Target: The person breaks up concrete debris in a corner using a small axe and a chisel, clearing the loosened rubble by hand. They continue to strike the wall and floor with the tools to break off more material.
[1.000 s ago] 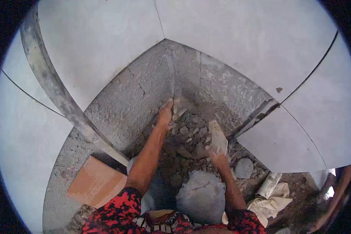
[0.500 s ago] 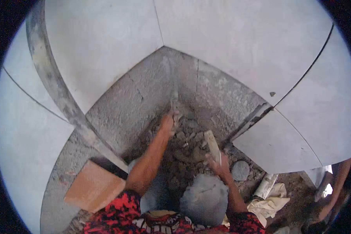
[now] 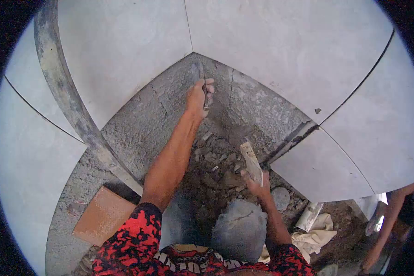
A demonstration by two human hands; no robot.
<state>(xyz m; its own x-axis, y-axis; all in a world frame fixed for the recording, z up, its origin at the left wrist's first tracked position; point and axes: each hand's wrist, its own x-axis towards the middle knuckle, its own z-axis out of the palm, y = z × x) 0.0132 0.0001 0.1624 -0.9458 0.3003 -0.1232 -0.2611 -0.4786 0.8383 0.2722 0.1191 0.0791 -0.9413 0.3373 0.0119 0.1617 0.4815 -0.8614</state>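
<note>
My left hand point(image 3: 197, 99) is wrapped round a thin metal chisel point(image 3: 206, 105), held against the rough grey wall near the inside corner. Its upper end reaches up the corner and its lower end sticks out below my fist. My right hand point(image 3: 256, 183) grips a flat, pale wooden block point(image 3: 250, 157), tilted up and left over the rubble. Broken chunks and dirt point(image 3: 218, 172) fill the hollow under both hands. A rounded grey lump point(image 3: 239, 230) is close to my body, below my right hand.
Large pale tiles point(image 3: 280, 55) cover the walls. A long straight bar point(image 3: 64, 87) leans at left, above an orange-brown tile point(image 3: 103, 216). At right are a pale tile edge point(image 3: 322, 161), a crumpled cream cloth point(image 3: 315, 234) and another person's arm point(image 3: 391, 225).
My left hand has moved up the corner with the chisel, away from the rubble. My right hand and the wooden block have shifted only slightly.
</note>
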